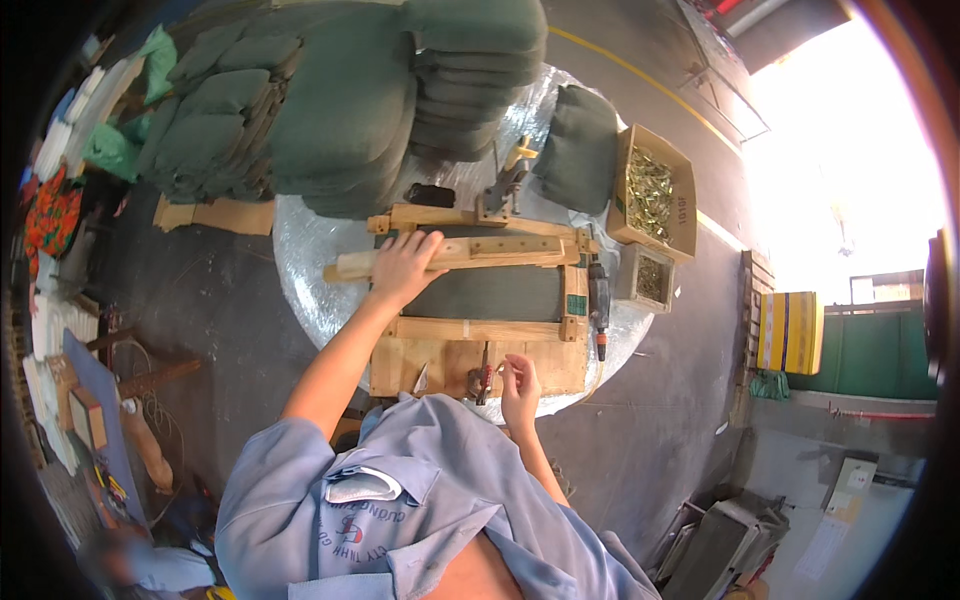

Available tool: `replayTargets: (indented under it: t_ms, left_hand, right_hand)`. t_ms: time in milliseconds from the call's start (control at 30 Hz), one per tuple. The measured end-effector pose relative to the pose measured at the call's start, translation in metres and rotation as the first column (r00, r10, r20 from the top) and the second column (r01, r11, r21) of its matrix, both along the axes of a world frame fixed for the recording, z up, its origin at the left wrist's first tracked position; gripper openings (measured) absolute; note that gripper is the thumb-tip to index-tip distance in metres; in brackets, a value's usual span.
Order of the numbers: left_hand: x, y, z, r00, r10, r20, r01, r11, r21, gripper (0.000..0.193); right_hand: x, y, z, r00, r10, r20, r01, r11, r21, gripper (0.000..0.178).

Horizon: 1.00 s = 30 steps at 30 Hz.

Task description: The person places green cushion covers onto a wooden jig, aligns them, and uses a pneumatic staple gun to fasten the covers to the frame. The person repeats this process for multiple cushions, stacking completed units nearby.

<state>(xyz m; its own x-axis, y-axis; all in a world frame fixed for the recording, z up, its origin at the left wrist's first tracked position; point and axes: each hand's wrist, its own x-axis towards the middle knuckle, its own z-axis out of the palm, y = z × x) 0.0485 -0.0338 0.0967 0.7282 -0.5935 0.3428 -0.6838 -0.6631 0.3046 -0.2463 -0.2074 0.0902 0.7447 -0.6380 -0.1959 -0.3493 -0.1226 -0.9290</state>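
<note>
A wooden frame (480, 329) lies on a wooden board (400, 367) with a dark grey-green padded panel (490, 295) inside it. Across the panel's far part runs a pale wooden bar (500, 247) with small holes. My left hand (405, 265) is closed over the bar's left part. At the near edge, my right hand (520, 385) has its fingers curled together beside a red-handled clamp (484, 380). Whatever sits between those fingertips is too small to make out. Another clamp with a yellow handle (520, 152) stands at the far side.
Stacks of green-grey cushions (345, 100) rise beyond the plastic-wrapped round table (310, 300). A power driver (599, 305) lies right of the frame. A cardboard box (680, 200) and a smaller box (645, 278) of metal fasteners stand at the right. Another person (160, 565) is at lower left.
</note>
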Motion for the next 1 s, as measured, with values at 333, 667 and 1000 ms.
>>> replayTargets:
  t_ms: [333,667,1000]
  left_hand:
    - [0.031,-0.088,-0.034,0.97,-0.132,-0.202,0.161,0.978,0.134,0.07]
    - [0.027,-0.092,-0.01,0.968,-0.251,-0.018,0.251,0.968,-0.029,0.051]
    - [0.048,-0.104,-0.03,0.944,-0.22,-0.247,0.214,0.975,-0.054,0.05]
  right_hand:
    - [-0.046,-0.031,-0.025,0.959,-0.246,-0.139,0.251,0.968,0.021,0.019]
    - [0.01,-0.06,-0.016,0.976,-0.21,0.054,0.206,0.975,0.079,0.016]
    - [0.019,-0.057,-0.021,0.989,-0.139,-0.058,0.145,0.982,0.122,0.016]
